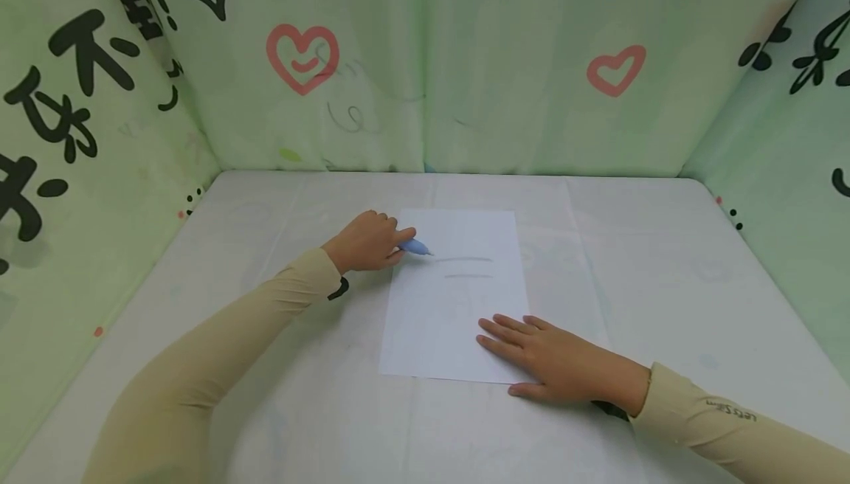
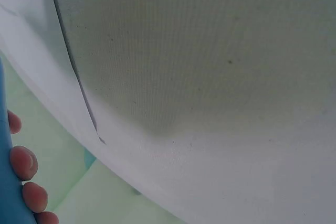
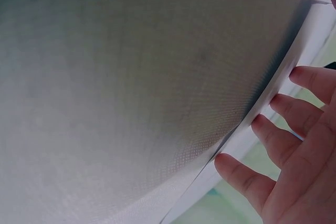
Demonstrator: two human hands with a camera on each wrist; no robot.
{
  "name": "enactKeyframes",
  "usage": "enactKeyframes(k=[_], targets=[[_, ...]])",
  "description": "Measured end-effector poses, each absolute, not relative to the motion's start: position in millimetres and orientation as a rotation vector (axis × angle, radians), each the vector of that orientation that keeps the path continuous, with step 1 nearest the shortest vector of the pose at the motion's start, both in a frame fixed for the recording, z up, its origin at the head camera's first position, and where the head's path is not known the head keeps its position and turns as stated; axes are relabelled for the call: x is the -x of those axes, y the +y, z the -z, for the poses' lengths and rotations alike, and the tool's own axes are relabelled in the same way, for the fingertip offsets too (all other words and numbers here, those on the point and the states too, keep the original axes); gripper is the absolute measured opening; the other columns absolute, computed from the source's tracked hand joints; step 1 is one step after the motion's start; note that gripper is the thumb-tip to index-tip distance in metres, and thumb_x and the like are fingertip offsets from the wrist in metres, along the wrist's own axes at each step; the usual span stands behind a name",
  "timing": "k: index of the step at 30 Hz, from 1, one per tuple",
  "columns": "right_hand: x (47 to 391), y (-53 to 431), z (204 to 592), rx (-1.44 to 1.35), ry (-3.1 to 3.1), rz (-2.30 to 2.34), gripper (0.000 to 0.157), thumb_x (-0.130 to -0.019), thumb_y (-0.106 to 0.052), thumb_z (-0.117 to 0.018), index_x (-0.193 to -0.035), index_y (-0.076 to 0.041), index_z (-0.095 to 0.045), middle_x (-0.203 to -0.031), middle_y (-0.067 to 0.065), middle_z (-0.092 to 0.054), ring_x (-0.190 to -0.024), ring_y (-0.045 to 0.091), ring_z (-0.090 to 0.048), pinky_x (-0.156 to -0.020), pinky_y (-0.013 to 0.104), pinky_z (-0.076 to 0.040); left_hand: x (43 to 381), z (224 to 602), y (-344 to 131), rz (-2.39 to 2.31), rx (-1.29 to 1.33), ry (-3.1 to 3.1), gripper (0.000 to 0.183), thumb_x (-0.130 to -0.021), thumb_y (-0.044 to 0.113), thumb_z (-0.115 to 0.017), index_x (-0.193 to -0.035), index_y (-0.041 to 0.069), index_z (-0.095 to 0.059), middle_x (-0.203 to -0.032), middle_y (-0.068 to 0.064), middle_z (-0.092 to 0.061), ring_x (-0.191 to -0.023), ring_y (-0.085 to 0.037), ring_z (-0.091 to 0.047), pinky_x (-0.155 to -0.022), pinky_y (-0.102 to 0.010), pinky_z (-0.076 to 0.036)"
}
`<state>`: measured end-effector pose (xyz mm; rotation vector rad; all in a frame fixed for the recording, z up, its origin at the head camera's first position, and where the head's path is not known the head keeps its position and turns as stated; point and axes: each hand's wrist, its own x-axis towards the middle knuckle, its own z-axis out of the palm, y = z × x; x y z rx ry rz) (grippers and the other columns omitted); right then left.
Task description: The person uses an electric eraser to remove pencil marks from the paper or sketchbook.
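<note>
The person's left hand is gripping a blue, thick-barrelled, tapered pen, apparently plastic, its fingers curling round the barrel. The pen is reaching over the left edge of a thin white rectangular paper sheet, its tip pointing toward the left end of the upper of two faint grey strokes; whether the tip is touching cannot be told. The barrel is looking light, stiff and rather smooth, so holding it close behind the tapered end should be giving the steadiest control.

The sheet is lying flat between the worktop's left and right edges, well apart from both. Being light and limp, it is likely to be sliding or creasing easily, so pressing it down near an edge would be better than pinching it. The right hand is resting with fingers extended over the sheet's near right corner, gripping nothing, its thumb lying past the near edge.

A white cloth-like covering is spreading over the worktop, showing faint creases. Pale-green walls, apparently fabric, are rising behind its far edge and along both sides, carrying red heart outlines and bold black lettering.
</note>
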<state>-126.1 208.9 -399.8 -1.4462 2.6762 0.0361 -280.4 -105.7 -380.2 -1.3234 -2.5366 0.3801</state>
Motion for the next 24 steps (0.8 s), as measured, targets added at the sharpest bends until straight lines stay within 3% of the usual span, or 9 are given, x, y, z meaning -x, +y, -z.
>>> enactKeyframes(k=[4,7,12,16,24], targets=[[126,210,401,1.443,2.676,-0.028,0.063,-0.094,-0.047,-0.048,-0.145,-0.013,-0.035,-0.152,0.008,-0.033,-0.137,0.029,-0.037,-0.103,0.049,-0.038,283,384,-104,-0.353,1.340,-2.568,0.014,-0.090,0.025,-0.055,-0.093,0.012,-0.050,-0.054,0.000,-0.040,-0.049,-0.012,-0.034,-0.046,-0.023,-0.022],[126,210,401,1.427,2.667,-0.023,0.063,-0.095,-0.047,-0.048,-0.146,-0.013,-0.033,-0.153,0.007,-0.031,-0.138,0.028,-0.036,-0.103,0.049,-0.037,284,387,-102,-0.352,1.355,-2.555,0.015,-0.090,0.026,-0.055,-0.091,0.012,-0.051,-0.054,0.002,-0.034,-0.049,-0.011,-0.031,-0.046,-0.023,-0.019],[126,210,400,1.408,2.654,-0.011,0.063,-0.095,-0.047,-0.048,-0.146,-0.013,-0.033,-0.154,0.007,-0.030,-0.138,0.028,-0.035,-0.104,0.049,-0.036,284,388,-100,-0.352,1.371,-2.497,0.013,-0.089,0.024,-0.056,-0.092,0.012,-0.052,-0.056,-0.002,-0.046,-0.051,-0.015,-0.041,-0.049,-0.025,-0.030],[126,210,400,1.410,2.656,-0.014,0.063,-0.095,-0.047,-0.047,-0.146,-0.013,-0.033,-0.154,0.007,-0.030,-0.138,0.028,-0.035,-0.104,0.049,-0.036,285,389,-100,-0.412,1.372,-2.489,0.014,-0.091,0.024,-0.053,-0.098,0.013,-0.051,-0.067,-0.006,-0.056,-0.061,-0.019,-0.052,-0.061,-0.030,-0.042],[126,210,399,1.426,2.659,-0.002,0.063,-0.094,-0.045,-0.049,-0.146,-0.012,-0.034,-0.153,0.008,-0.031,-0.138,0.029,-0.036,-0.103,0.050,-0.037,288,394,-99,-0.454,1.397,-2.479,0.021,-0.095,0.029,-0.051,-0.111,0.016,-0.045,-0.086,-0.007,-0.058,-0.075,-0.023,-0.057,-0.070,-0.032,-0.047]])
